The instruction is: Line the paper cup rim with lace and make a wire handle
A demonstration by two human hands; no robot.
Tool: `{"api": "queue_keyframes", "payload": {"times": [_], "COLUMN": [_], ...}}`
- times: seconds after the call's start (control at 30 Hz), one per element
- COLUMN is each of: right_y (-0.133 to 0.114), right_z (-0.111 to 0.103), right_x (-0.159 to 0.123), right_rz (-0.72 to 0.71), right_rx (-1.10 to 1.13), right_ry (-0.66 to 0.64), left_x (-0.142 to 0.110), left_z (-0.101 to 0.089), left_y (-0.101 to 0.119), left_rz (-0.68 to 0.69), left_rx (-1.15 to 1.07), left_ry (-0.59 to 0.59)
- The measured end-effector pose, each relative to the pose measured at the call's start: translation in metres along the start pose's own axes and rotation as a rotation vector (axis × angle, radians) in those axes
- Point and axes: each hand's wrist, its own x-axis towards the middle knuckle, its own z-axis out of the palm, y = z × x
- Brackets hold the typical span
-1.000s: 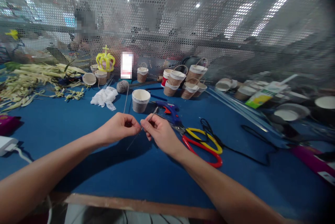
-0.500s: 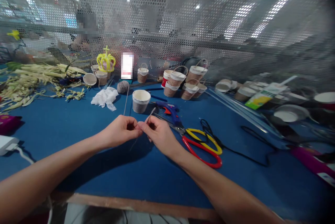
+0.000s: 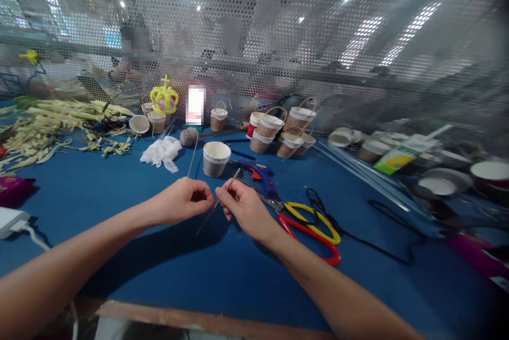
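Note:
My left hand [image 3: 186, 201] is closed in a pinch on a strand of grey yarn [image 3: 193, 155], which runs back to a yarn ball [image 3: 188, 137]. My right hand [image 3: 243, 206] pinches a thin wire [image 3: 207, 219] that slants down to the left; its upper end looks thicker and grey, as if wrapped. The fingertips of both hands are close together but slightly apart. Just beyond them stands a grey-sided paper cup [image 3: 217, 160] with a pale rim. By my right hand lie a blue glue gun [image 3: 260, 173] and scissors [image 3: 310, 223] with red and yellow handles.
Crumpled white tissue [image 3: 161, 152], a lit phone [image 3: 195, 106] and a yellow crown [image 3: 164, 97] stand behind. Several handled cups [image 3: 270, 122] line the perforated screen [image 3: 238, 27]. Pale plant strips [image 3: 59, 122] lie left. A black cord [image 3: 374, 247] and clear plastic [image 3: 366, 181] are right.
My hands have drawn slightly apart, and more of the wire shows between them. The whole view has tilted a little, lowering the things on the table in the picture.

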Motion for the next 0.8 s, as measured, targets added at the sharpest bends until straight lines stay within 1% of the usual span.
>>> {"api": "queue_keyframes", "payload": {"times": [0.1,0.23,0.3,0.37,0.5,0.57,0.67,0.73,0.8], "right_y": [0.000,-0.003,-0.004,-0.006,-0.006,-0.006,-0.004,-0.003,-0.003], "right_z": [0.001,0.003,0.003,0.002,0.001,0.000,0.000,0.000,0.001], "right_x": [0.000,-0.002,-0.002,-0.003,-0.003,-0.003,-0.002,-0.002,-0.002], "right_rz": [-0.007,-0.019,-0.025,-0.035,-0.028,-0.011,-0.001,0.002,0.009], "right_rx": [-0.039,-0.097,-0.123,-0.105,0.011,0.004,-0.017,-0.019,-0.031], "right_ry": [0.013,0.032,0.048,0.036,-0.062,-0.069,-0.042,-0.034,-0.029], "left_x": [0.000,0.001,0.000,0.000,0.000,0.000,0.000,0.000,0.000], "left_z": [0.004,0.012,0.014,0.014,0.009,0.006,0.001,-0.001,-0.002], "left_y": [0.001,0.001,0.001,0.001,0.001,0.001,0.001,0.001,0.002], "left_rz": [-0.018,-0.069,-0.086,-0.093,-0.088,-0.073,-0.023,0.019,0.043], "left_rx": [0.034,-0.043,-0.081,-0.120,-0.193,-0.203,-0.155,-0.066,0.039], "left_ry": [0.036,0.091,0.100,0.085,0.037,0.006,-0.031,-0.042,-0.030]}}
